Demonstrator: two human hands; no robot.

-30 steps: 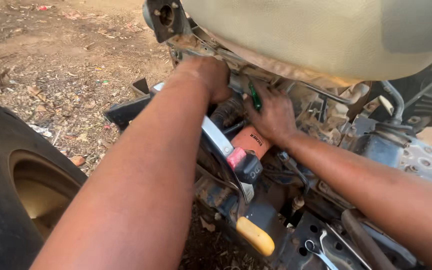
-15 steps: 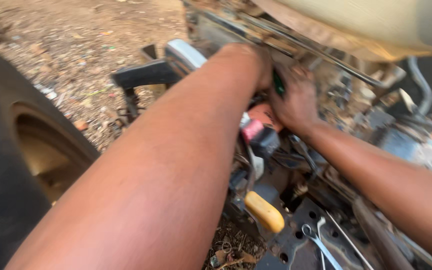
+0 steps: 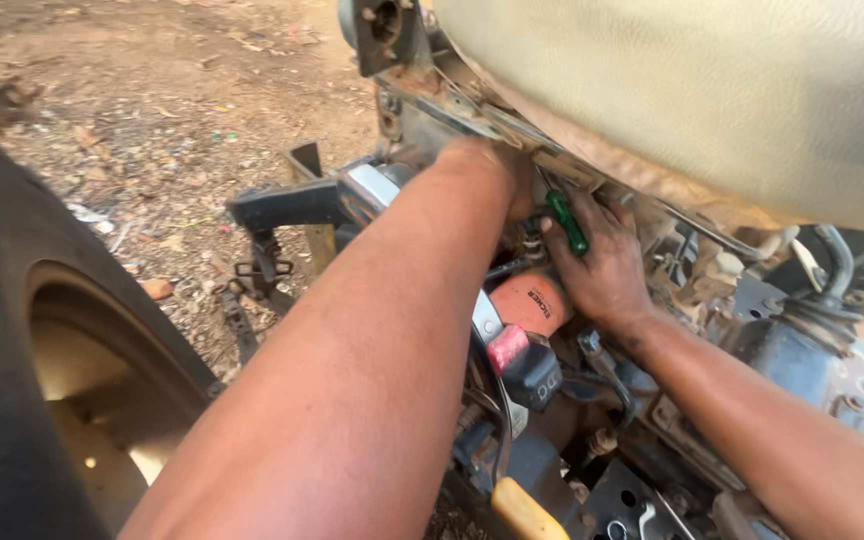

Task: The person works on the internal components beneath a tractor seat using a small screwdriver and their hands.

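My right hand grips a screwdriver with a green handle, its tip pointing up under the rusty frame rail of a machine. My left hand reaches in beside it and presses against the underside of the rail; its fingers are hidden, so what they touch cannot be made out. Just below both hands sits an orange cylindrical filter. A cream-coloured tank hangs over the work spot.
A large black tyre fills the lower left. A red and black lever knob and a yellow-tipped handle stick up near my left forearm. A black step bracket juts out over the littered dirt ground. Hoses and metal parts crowd the right.
The view has swung back and settled. Both hands stay at the same spot under the frame rail, with the green screwdriver still in my right hand.
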